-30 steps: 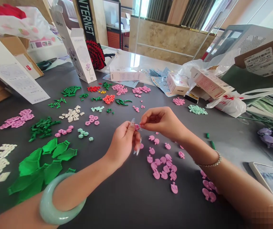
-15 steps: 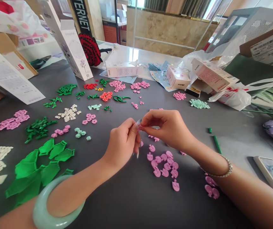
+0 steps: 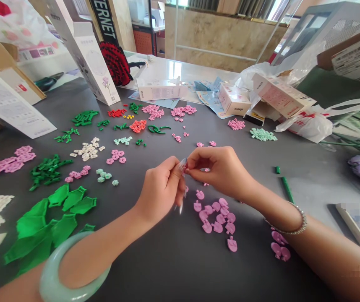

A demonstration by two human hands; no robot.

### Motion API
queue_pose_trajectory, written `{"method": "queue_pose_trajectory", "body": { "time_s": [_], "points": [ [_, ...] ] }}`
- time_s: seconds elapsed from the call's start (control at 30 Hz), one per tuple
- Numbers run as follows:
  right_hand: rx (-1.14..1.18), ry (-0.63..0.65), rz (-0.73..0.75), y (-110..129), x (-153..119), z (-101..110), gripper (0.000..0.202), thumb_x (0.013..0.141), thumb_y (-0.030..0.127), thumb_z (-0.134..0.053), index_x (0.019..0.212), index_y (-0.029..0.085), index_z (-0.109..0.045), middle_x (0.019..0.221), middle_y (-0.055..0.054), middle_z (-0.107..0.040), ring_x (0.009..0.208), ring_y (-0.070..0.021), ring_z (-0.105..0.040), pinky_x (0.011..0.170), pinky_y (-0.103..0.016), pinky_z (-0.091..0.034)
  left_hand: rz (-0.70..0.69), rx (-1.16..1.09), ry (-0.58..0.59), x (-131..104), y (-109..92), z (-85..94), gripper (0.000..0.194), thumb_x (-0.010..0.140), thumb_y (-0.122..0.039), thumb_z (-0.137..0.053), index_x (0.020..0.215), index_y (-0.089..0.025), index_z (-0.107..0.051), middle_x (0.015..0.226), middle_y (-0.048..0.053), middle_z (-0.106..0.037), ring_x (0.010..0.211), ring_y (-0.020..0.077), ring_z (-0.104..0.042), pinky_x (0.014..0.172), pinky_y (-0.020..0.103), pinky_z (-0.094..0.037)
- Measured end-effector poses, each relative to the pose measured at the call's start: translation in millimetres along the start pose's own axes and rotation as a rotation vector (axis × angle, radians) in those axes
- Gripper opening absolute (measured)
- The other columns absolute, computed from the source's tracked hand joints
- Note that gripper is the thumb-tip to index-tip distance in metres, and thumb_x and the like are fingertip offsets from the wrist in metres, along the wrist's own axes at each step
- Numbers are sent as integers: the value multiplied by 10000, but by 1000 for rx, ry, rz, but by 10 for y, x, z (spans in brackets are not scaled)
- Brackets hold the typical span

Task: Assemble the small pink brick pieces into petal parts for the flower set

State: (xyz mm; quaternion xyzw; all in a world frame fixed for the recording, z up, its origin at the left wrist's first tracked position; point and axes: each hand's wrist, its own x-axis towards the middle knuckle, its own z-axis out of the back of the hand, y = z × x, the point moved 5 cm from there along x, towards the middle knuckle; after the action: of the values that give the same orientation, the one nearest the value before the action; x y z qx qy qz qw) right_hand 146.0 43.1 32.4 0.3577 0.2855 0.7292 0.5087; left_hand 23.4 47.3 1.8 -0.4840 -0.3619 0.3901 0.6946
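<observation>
My left hand [image 3: 164, 184] and my right hand [image 3: 219, 170] meet over the middle of the dark table [image 3: 155, 264], fingertips pinched together. Between them is a small pink piece, mostly hidden by the fingers; its exact shape I cannot make out. Just below my right hand lies a loose cluster of pink petal-shaped toy bricks [image 3: 217, 226]. A few more pink petal pieces [image 3: 280, 251] lie beside my right forearm. Small pink pieces [image 3: 200, 144] also lie behind my right hand.
Large green leaf pieces [image 3: 64, 230] lie by my left forearm. Sorted piles of white pieces [image 3: 89, 149], dark green pieces [image 3: 48, 171] and red pieces [image 3: 138, 126] spread behind. Boxes [image 3: 235, 100] line the back. A green stick [image 3: 287, 189] and a phone [image 3: 353, 222] lie right.
The view has shifted very slightly. Both hands stay pinched together in nearly the same place, with only small finger movement.
</observation>
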Motion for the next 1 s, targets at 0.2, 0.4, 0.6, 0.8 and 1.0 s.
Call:
{"method": "queue_pose_trajectory", "body": {
  "time_s": [0.2, 0.4, 0.6, 0.8, 1.0],
  "points": [
    [44, -15, 26, -10, 7, 12, 100, 694, 83, -564, 664, 174, -538, 645, 26, -595, 598, -84, -556, 569, -206, -467, 2, -34, -9, -19, -24, -10, 290, 933, -260, -380, 653, -187, -394, 497, -70, -493, 317, 47, -497, 356, 145, -382],
    [151, 88, 2, 30, 22, -1, 104, 689, 130, -618, 693, 173, -523, 648, 38, -579, 577, -73, -549, 558, -201, -468, -16, -35, -16, -63, -68, -12, 297, 918, -318, -416, 650, -193, -388, 467, -66, -488, 340, 63, -515, 379, 155, -406],
    [-1, 128, -59, -5, 88, 146, 90, 716, 193, -646, 696, 161, -564, 621, 30, -599, 558, -80, -548, 556, -217, -458, 60, -137, -5, -34, -21, -2, 301, 900, -346, -440, 647, -190, -391, 487, -68, -477, 329, 57, -480, 348, 158, -406],
    [-504, 312, -201, -226, 114, 232, 138, 725, 76, -617, 813, 177, -650, 740, -15, -689, 700, -139, -623, 647, -267, -461, 69, -73, 0, 1, -14, 1, 264, 889, -275, -440, 645, -178, -414, 490, -73, -462, 319, 39, -456, 349, 145, -393],
    [-629, 433, -244, -324, 109, 110, 217, 732, 0, -537, 790, 167, -662, 799, -42, -692, 719, -146, -621, 609, -248, -434, 113, -40, 52, -20, 59, -40, 257, 887, -286, -428, 654, -176, -420, 502, -67, -490, 314, 44, -467, 344, 146, -385]
  ]
}}
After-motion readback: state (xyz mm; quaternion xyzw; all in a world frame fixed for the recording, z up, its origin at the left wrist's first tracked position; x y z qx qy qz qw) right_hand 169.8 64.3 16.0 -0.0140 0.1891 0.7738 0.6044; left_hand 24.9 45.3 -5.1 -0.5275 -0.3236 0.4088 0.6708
